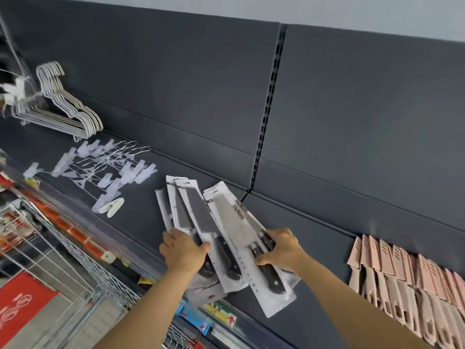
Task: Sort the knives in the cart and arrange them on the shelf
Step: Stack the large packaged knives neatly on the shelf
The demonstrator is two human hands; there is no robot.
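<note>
Several packaged knives (201,217) with black handles, each on a white card, lie fanned out on the dark grey shelf (136,210). My left hand (182,253) grips the handle ends of the left packs. My right hand (284,250) grips the handle end of the rightmost knife pack (241,233), whose broad silver blade points to the shelf's back. The packs' lower ends hang over the shelf's front edge. The wire cart (63,268) stands at the lower left, below the shelf.
A bundle of white clothes hangers (63,107) and loose clear clip hangers (105,167) lie on the shelf to the left. A row of pink sheathed knives (412,285) fills the shelf at the right. Price labels (221,314) line the shelf's front edge.
</note>
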